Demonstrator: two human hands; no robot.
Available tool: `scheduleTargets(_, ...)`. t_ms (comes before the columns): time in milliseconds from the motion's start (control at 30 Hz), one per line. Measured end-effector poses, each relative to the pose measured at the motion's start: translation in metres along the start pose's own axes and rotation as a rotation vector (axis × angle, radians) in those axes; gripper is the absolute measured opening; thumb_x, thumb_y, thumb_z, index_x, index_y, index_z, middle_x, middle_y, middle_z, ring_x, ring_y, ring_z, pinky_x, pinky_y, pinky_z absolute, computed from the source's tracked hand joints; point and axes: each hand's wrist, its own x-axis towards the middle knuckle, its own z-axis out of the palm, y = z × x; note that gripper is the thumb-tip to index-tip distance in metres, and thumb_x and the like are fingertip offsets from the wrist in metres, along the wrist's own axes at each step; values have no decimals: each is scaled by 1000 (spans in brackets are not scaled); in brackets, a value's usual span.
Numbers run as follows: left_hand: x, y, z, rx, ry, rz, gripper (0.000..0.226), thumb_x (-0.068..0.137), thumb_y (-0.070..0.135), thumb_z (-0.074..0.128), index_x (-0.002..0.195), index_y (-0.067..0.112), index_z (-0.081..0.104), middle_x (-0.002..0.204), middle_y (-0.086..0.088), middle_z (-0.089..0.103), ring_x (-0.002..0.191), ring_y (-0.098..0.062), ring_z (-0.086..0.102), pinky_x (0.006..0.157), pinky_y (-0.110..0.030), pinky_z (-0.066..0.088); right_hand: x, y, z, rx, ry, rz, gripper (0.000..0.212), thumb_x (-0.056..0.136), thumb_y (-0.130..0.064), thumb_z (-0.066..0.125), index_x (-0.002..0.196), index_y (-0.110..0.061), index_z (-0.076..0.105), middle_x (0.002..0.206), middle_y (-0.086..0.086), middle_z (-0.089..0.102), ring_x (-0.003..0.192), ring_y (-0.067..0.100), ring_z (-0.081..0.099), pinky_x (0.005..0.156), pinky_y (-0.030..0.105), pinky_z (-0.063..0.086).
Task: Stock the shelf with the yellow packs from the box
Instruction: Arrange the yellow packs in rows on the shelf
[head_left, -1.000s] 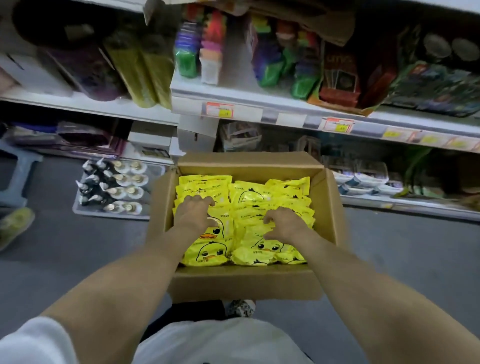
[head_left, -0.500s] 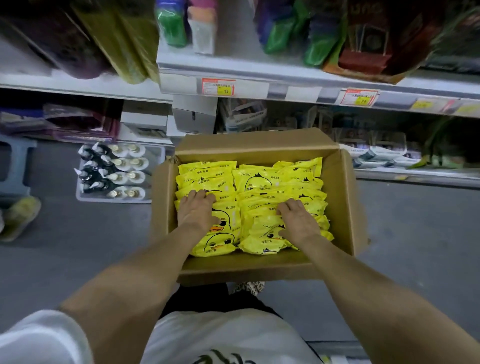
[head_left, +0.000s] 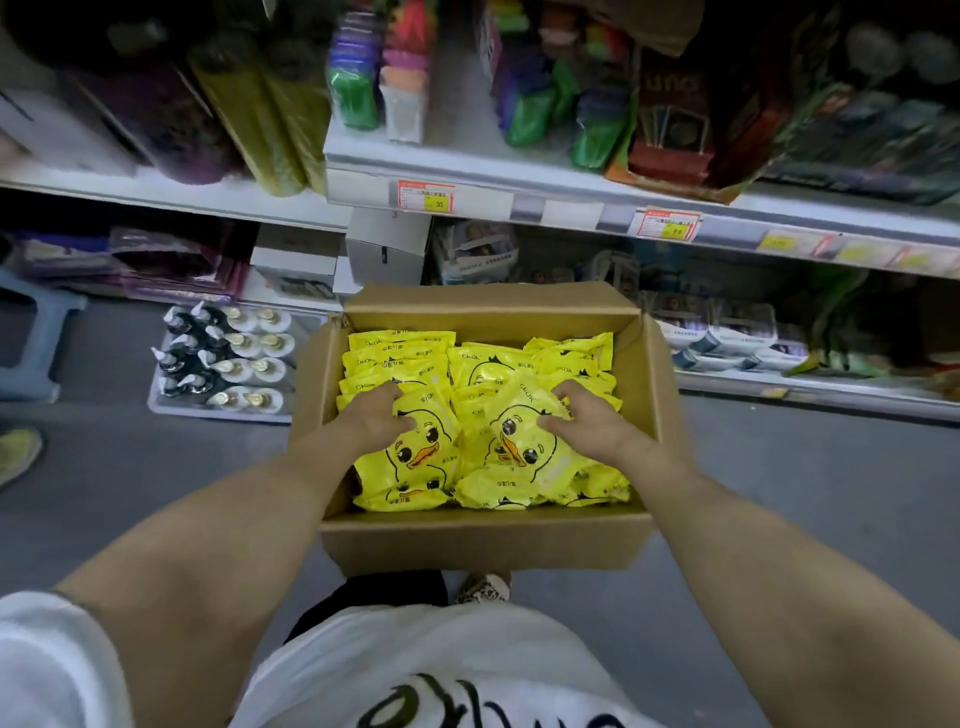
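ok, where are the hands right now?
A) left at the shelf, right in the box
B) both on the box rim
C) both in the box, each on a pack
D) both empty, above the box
C: the left hand and right hand are inside the box, gripping the left pack and right pack.

shop aisle, stocked shelves (head_left: 571, 189), price tags (head_left: 426, 196) on shelf edges

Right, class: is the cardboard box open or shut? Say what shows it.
Open. The cardboard box has its flaps turned outward, and the yellow packs inside lie in plain view.
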Motion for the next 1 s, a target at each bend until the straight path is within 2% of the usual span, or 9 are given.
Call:
scheduleTargets(100, -13, 11, -3, -27, 47, 27, 63, 94, 32, 62, 145, 8, 36, 147, -12, 43, 129, -30, 46, 95, -32, 40, -12, -4, -9, 92, 24, 15, 59, 96, -43, 60, 145, -19, 39, 146, 12, 45, 134, 27, 43, 103, 35, 40)
scheduleTargets(267, -35, 30, -14, -317, 38, 8, 89, 77, 37, 80, 148, 10, 34, 153, -10, 36, 139, -29, 35, 107, -36, 34, -36, -18, -19, 385, 38, 56, 82, 79, -53, 75, 146, -17, 44, 152, 10, 43, 139, 29, 40, 108, 42, 35)
scheduleTargets(400, -53, 54, -33, -352, 39, 1, 95, 67, 27, 89, 146, 11, 39, 149, -7, 42, 135, -30, 42, 109, -41, 36, -51, -34, -35, 448, 6, 35, 99, 64, -48, 88, 147, -19, 42, 148, 8, 49, 134, 30, 47, 109, 45, 39)
scheduleTargets(467, -64, 65, -53, -357, 32, 29, 86, 61, 22, 91, 137, 10, 52, 132, -8, 60, 117, -29, 59, 101, -43, 47, -57, -42, -51, 465, -11, 5, 78, 58, -38, 94, 127, -17, 63, 121, 6, 70, 112, 27, 66, 101, 49, 50)
scheduleTargets(533, -73, 77, -74, -376, 46, 78, 59, 66, 12, 88, 121, 9, 65, 104, -10, 73, 89, -26, 70, 82, -42, 57, -66, -52, -69, 465, 0, -59, 43, 63, -26, 93, 100, -19, 72, 96, 2, 77, 91, 24, 73, 87, 47, 58)
scheduleTargets(567, -79, 83, -87, -361, 69, 102, 49, 69, 8, 86, 114, 8, 67, 94, -8, 74, 79, -23, 71, 73, -38, 59, -72, -59, -80, 456, 17, -104, 34, 66, -21, 91, 95, -20, 73, 90, 1, 77, 86, 23, 74, 81, 43, 60)
scheduleTargets(667, -102, 109, -127, -285, 145, 172, 35, 71, 5, 84, 102, 10, 69, 75, 0, 72, 61, -14, 68, 56, -28, 57, -88, -86, -115, 460, 65, -234, 35, 68, -12, 89, 99, -17, 73, 90, 5, 77, 83, 27, 75, 74, 45, 61)
scheduleTargets(833, -139, 155, -195, -171, 260, 272, 29, 71, 8, 85, 93, 18, 70, 91, -5, 74, 77, -21, 71, 76, -39, 58, -113, -148, -179, 495, 201, -458, 40, 65, -7, 88, 101, -15, 72, 92, 5, 77, 84, 27, 75, 73, 44, 61)
scheduleTargets(1000, -171, 199, -258, -119, 357, 394, 38, 72, 7, 83, 107, 14, 69, 93, -9, 73, 80, -27, 70, 74, -39, 58, -135, -209, -246, 488, 329, -636, 38, 66, -6, 86, 101, -15, 73, 96, 10, 77, 79, 26, 74, 71, 42, 61)
